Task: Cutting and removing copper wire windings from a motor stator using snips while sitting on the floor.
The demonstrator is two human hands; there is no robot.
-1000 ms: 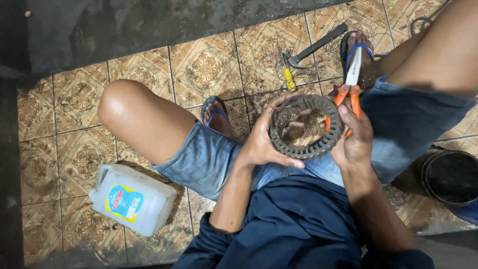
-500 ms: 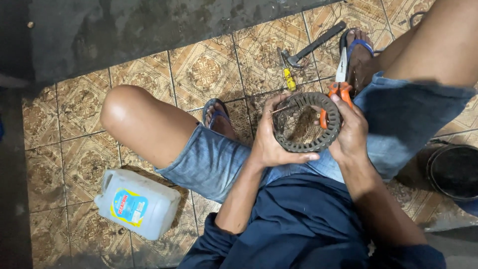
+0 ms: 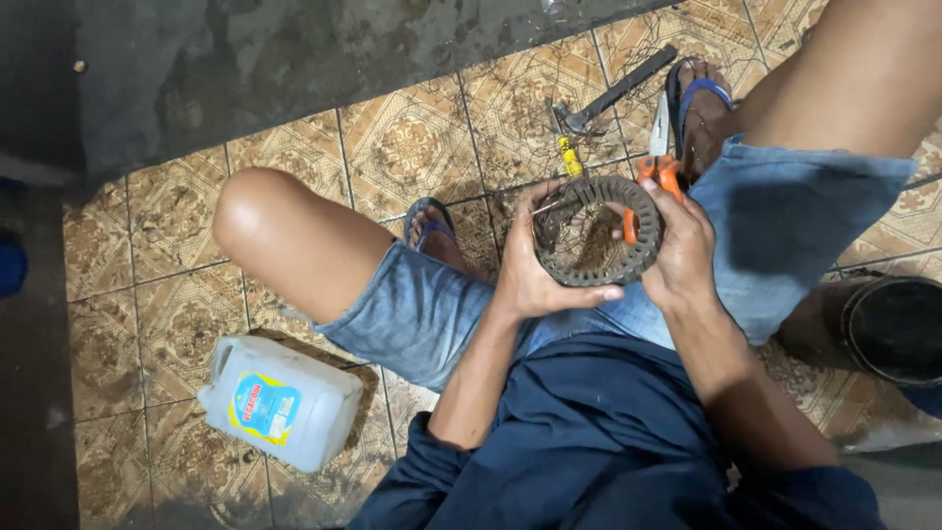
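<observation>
Rusty metal ring [image 3: 597, 232], frame centre: left hand [image 3: 530, 280] grips its rim; right hand [image 3: 677, 257] clenches orange-handled pliers [image 3: 659, 147]. Brace ring firm w/ thumb, pull wire slow.

We've 1 cam only, head-worn, looking steeply down, close over the lap, w/ tiled floor [image 3: 412, 147] beyond it; no 2nd view.
</observation>
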